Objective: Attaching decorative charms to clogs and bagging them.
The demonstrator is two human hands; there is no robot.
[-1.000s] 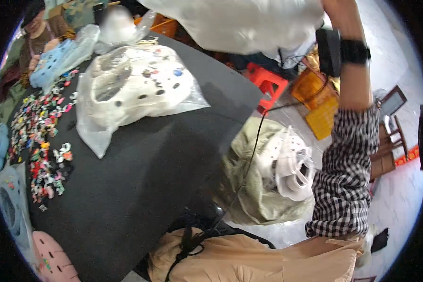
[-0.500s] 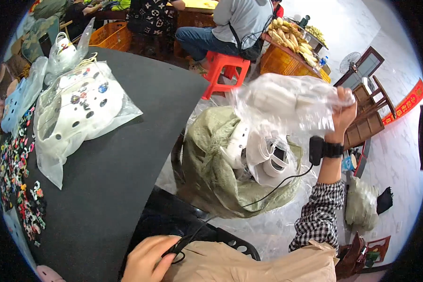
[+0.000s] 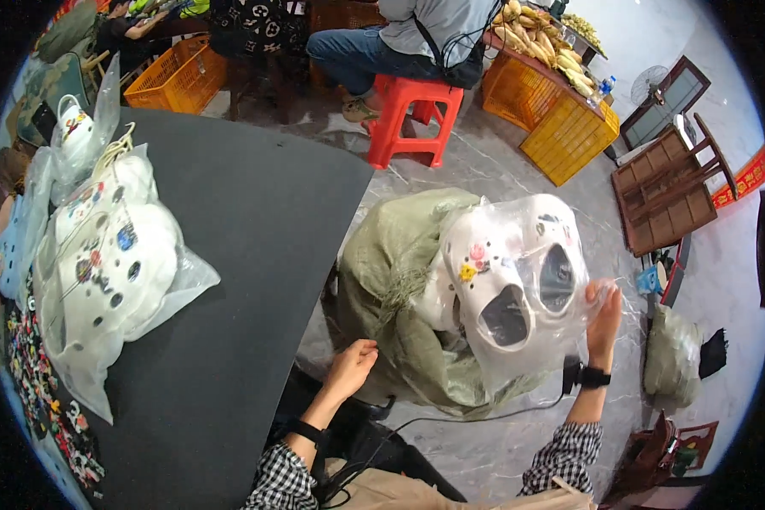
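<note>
My right hand (image 3: 604, 316) is closed on the edge of a clear plastic bag (image 3: 518, 361). Inside it is a pair of white clogs (image 3: 495, 276) with dark insoles and coloured charms. The bagged pair is over the mouth of a green woven sack (image 3: 391, 246), where more white footwear partly shows behind it. My left hand (image 3: 351, 371), fingers curled together, is by the sack's near left side; whether it pinches anything is hidden. On the dark table (image 3: 221, 340) at left lies another clear bag of white clogs with charms (image 3: 115, 246).
Small colourful charms (image 3: 47, 382) are heaped along the table's left edge, near light blue clogs (image 3: 10, 246). A black cable (image 3: 450, 418) runs between my forearms. Beyond are a red stool (image 3: 412, 127) with a seated person, orange crates (image 3: 178, 75) and a wooden chair (image 3: 667, 191).
My right hand has come down and nearer with the bag, and the clogs in it now show clearly. My left hand has left the cable at my lap and moved forward to the sack.
</note>
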